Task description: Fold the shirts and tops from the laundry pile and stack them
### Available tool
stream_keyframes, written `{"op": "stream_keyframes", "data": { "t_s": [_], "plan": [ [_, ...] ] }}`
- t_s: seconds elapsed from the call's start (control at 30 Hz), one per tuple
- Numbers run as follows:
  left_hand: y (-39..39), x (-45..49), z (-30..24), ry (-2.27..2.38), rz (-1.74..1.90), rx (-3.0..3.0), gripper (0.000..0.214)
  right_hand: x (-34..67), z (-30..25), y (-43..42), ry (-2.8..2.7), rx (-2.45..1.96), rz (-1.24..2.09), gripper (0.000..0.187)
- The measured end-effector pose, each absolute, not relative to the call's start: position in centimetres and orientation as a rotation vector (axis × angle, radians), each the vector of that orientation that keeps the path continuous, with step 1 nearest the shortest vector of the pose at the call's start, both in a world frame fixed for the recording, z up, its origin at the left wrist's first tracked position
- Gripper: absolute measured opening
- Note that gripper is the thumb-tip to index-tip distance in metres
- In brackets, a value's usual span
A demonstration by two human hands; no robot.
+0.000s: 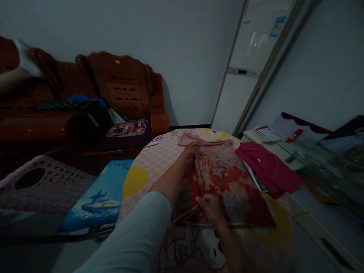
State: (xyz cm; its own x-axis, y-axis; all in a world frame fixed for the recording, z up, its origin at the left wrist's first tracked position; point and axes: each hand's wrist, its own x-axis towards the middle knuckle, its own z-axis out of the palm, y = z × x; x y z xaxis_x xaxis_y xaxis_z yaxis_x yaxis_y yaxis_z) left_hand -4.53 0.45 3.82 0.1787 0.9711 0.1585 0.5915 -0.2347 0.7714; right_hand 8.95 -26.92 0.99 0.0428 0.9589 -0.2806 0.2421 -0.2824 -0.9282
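Note:
A garment with a red, orange and grey pattern and a pale pink upper part, which looks like a shirt (227,182), lies spread on a round covered table, its left side partly folded inward. At its far end my left hand (190,149) is closed on the fabric near the pale pink part. Nearer to me, my right hand (210,207) pinches the bottom hem, where the cloth bunches up at the fingers. Next to the shirt's right side, a folded magenta garment (269,167) rests on other folded cloth.
A patterned tablecloth (155,159) covers the table. On the left are a blue bag with a boat picture (98,201), a pink woven basket (57,178) and a wooden sofa (122,83) with clothes. A person's blurred limb (14,79) shows at far left. A glass tank (332,170) stands right.

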Motion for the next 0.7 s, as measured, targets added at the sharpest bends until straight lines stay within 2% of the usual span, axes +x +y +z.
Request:
{"op": "stream_keyframes", "data": {
  "t_s": [0.27,0.5,0.7],
  "plan": [
    [-1.0,-1.7,2.0,1.42,0.83,2.031,0.031,9.6,1.0,-27.6,-1.468,-1.771,1.017,0.017],
    [-3.6,-4.7,1.6,1.559,0.944,2.002,0.039,10.8,3.2,-28.0,-1.895,-1.893,0.807,0.033],
    [-10.9,-7.9,-0.5,1.64,0.713,2.321,0.045,11.2,3.9,-28.4,-2.07,-1.992,0.66,0.01]
  ]
}}
